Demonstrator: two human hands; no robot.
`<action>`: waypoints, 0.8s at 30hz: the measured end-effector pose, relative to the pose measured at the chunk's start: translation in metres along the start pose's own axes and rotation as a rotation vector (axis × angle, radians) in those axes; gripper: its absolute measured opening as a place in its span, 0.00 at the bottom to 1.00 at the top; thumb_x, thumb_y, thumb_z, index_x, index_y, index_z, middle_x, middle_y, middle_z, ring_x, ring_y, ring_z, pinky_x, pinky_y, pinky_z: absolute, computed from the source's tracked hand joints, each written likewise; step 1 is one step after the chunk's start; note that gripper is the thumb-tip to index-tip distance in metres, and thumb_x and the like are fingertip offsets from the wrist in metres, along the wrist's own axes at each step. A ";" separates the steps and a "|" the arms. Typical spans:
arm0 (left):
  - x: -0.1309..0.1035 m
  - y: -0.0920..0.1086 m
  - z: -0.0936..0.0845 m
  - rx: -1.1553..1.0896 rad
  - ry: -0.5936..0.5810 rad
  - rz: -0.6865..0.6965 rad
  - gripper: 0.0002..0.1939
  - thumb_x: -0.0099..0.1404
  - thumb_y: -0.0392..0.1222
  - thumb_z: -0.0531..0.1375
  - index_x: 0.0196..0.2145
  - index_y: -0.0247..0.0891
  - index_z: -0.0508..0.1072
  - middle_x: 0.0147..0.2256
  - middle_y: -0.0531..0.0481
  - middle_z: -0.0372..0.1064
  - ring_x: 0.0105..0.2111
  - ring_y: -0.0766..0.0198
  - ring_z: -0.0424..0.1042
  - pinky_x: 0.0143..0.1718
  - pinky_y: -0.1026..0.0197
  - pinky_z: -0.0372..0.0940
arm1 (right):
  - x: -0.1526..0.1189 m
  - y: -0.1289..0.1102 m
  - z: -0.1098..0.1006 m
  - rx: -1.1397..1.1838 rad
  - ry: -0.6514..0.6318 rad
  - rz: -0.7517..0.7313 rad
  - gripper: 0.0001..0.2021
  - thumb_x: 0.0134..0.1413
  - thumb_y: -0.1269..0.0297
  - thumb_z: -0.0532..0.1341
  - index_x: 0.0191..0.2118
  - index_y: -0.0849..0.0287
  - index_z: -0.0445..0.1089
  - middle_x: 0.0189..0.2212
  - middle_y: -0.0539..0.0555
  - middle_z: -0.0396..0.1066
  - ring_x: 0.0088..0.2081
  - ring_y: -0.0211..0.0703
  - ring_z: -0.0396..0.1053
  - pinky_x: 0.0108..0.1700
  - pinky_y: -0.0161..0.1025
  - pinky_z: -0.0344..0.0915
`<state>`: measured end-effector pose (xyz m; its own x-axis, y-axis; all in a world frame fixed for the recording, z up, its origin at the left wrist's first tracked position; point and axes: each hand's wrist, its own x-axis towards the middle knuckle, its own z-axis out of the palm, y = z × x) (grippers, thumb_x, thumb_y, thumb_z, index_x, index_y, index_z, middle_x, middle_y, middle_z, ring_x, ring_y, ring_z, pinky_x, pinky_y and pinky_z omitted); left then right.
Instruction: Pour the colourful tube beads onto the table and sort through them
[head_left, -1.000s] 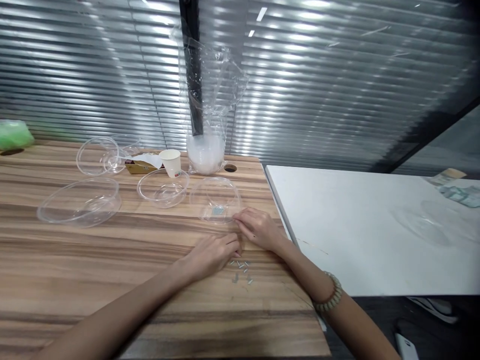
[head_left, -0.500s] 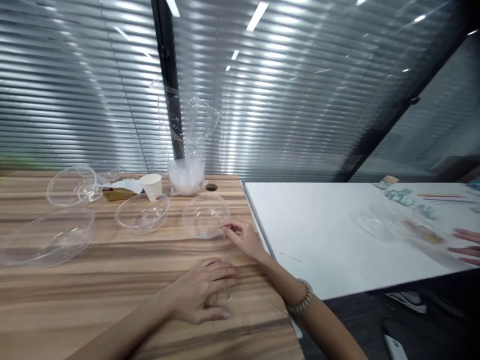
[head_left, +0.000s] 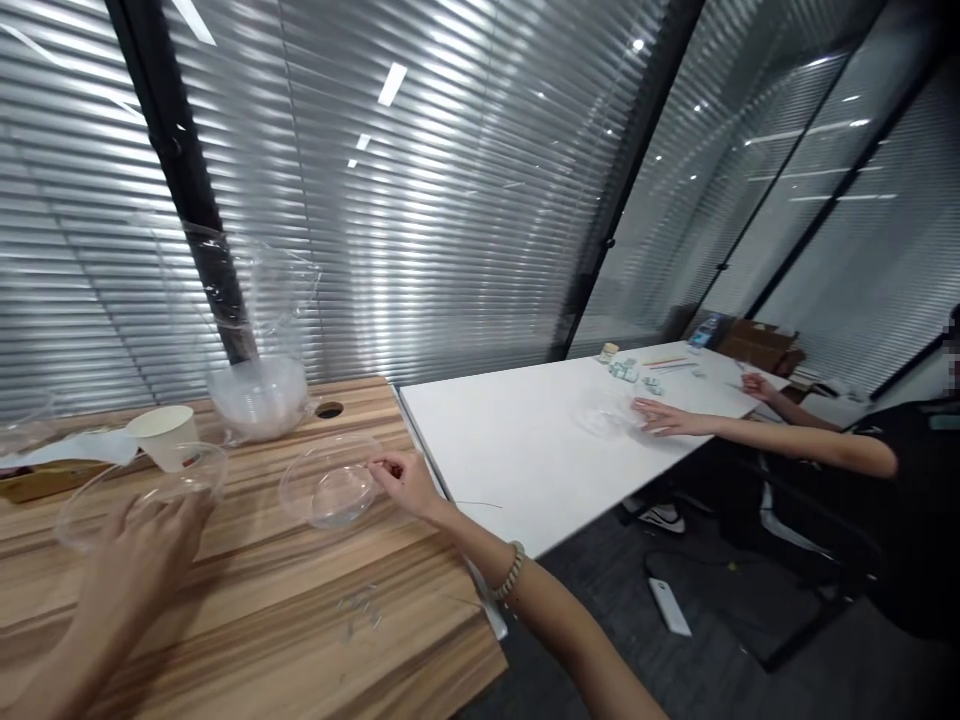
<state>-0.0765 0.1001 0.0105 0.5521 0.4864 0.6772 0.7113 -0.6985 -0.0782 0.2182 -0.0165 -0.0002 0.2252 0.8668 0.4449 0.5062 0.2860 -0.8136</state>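
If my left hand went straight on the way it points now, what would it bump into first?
Most likely the clear plastic bowl right at your left hand; whether they touch is hard to tell. The paper cup seems to stand just beyond.

Loose clear bowls, eight o'clock: two. Paper cup, nine o'clock: one. Bagged bowl stack, nine o'clock: one. Wooden table, eight o'clock: one. White table, four o'clock: one.

On the table, a cup stands behind the bowl nearest the left hand.
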 end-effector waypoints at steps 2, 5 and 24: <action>-0.001 0.001 0.001 0.138 -0.012 0.100 0.20 0.65 0.42 0.41 0.29 0.42 0.72 0.25 0.46 0.75 0.29 0.51 0.72 0.42 0.48 0.62 | -0.004 0.002 -0.006 -0.049 -0.052 -0.015 0.11 0.57 0.61 0.58 0.36 0.59 0.77 0.23 0.48 0.72 0.23 0.35 0.60 0.27 0.32 0.57; 0.000 0.011 0.000 0.171 0.011 0.113 0.20 0.69 0.43 0.42 0.30 0.40 0.71 0.26 0.45 0.76 0.28 0.52 0.73 0.39 0.52 0.63 | -0.009 0.004 -0.019 -0.077 -0.100 -0.064 0.13 0.59 0.59 0.57 0.40 0.59 0.77 0.26 0.50 0.74 0.25 0.37 0.64 0.29 0.33 0.59; -0.003 0.061 -0.016 0.091 -0.026 0.022 0.12 0.71 0.36 0.50 0.34 0.38 0.72 0.32 0.47 0.75 0.34 0.56 0.71 0.40 0.54 0.60 | -0.031 -0.017 -0.026 -0.232 -0.121 -0.208 0.11 0.61 0.59 0.56 0.34 0.58 0.71 0.26 0.52 0.75 0.28 0.42 0.73 0.30 0.36 0.68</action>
<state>-0.0423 0.0475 0.0154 0.5786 0.4856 0.6553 0.7345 -0.6595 -0.1598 0.2245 -0.0590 0.0095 0.0033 0.8459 0.5333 0.7102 0.3735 -0.5968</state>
